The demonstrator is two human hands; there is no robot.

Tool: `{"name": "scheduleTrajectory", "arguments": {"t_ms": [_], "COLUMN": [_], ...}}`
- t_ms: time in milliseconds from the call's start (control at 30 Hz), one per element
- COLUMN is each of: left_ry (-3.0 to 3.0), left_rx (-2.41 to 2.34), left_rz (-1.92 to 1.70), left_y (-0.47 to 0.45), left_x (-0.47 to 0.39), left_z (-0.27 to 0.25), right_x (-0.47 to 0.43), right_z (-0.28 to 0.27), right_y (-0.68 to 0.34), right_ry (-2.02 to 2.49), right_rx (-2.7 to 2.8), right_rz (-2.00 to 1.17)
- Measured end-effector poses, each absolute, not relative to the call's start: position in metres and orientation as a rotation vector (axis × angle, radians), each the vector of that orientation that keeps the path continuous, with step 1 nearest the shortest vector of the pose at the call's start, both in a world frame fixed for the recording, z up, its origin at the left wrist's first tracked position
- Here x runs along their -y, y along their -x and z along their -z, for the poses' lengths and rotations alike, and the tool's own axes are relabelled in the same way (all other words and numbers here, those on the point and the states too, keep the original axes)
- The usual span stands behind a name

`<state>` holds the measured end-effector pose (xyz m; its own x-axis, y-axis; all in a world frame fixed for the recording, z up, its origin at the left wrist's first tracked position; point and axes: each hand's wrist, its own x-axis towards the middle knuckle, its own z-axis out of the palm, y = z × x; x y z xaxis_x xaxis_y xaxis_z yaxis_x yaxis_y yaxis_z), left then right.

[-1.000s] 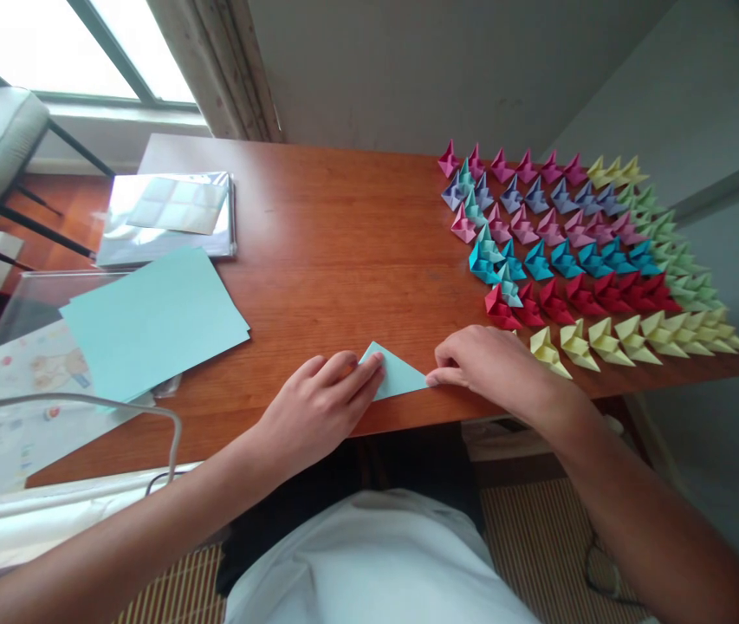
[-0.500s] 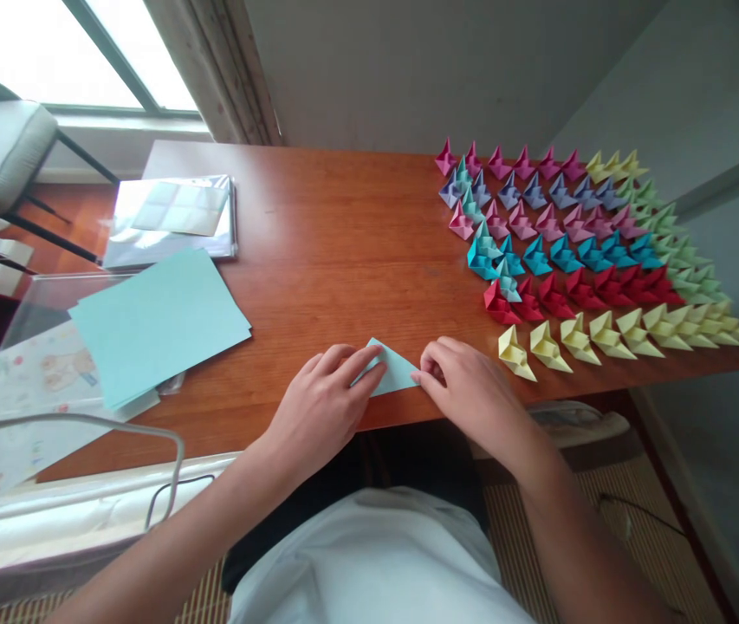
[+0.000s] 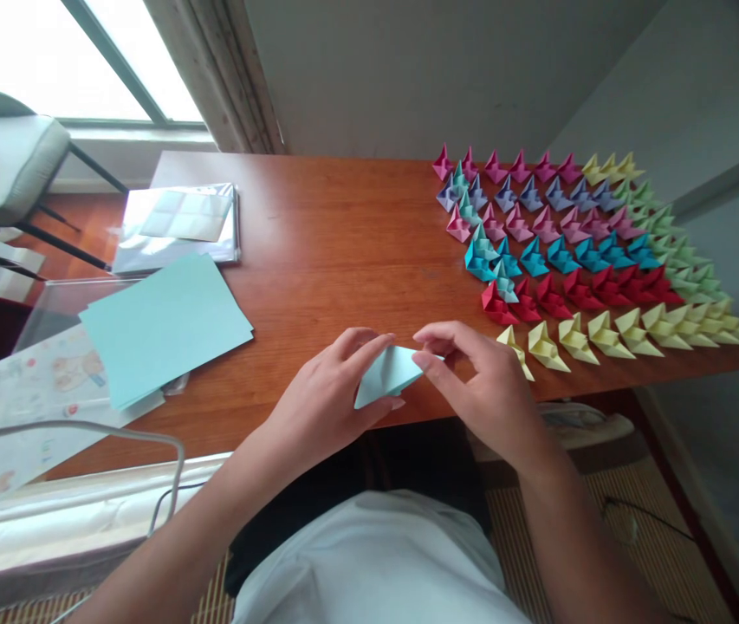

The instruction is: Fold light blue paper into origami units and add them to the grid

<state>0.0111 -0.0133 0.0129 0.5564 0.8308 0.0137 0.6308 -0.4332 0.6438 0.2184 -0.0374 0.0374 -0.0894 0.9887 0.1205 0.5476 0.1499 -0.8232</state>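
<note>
Holding the folded pale blue paper (image 3: 387,374) at the middle of the near edge of the counter (image 3: 323,234), with the left hand (image 3: 330,377) on one end and the right hand (image 3: 482,373) on the other. Hard to tell whether resting on the counter or lifted just clear of it. With the left hand, gripping between thumb and fingers, thumb along the near side of the paper, fingers along the far side. With the right hand, pinching the right tip, thumb uppermost, fingertips partly hidden behind. Running lengthwise from hand to hand, roughly along the counter's near edge, but slanting so as to set the right tip farther from that edge than the left end. Lying to the right of the left palm and to the left of the right thumb; touching both, so with neither hand nearer. At the counter's left end, lying flat, more sheets (image 3: 167,329) of like colour; at its far left corner, a shiny packet (image 3: 132,251). At its right end, in rows, yellow figures (image 3: 578,338) nearest the right hand, with red figures (image 3: 583,289) and blue figures (image 3: 562,255) toward the counter's far edge.
</note>
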Motion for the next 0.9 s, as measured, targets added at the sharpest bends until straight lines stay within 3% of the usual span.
{"name": "scheduleTrajectory", "arguments": {"t_ms": [300, 900], "left_ry": [-1.375, -1.011], "left_rx": [-0.880, -0.866], "left_rz": [-0.718, -0.724], "left_y": [-0.014, -0.019], "left_x": [0.020, 0.022], "left_z": [-0.014, -0.005], "right_x": [0.042, 0.038], "right_z": [-0.021, -0.022], "right_y": [-0.217, -0.214], "right_ry": [1.361, 1.345], "right_rx": [1.514, 1.625], "right_rz": [-1.106, -1.088]}}
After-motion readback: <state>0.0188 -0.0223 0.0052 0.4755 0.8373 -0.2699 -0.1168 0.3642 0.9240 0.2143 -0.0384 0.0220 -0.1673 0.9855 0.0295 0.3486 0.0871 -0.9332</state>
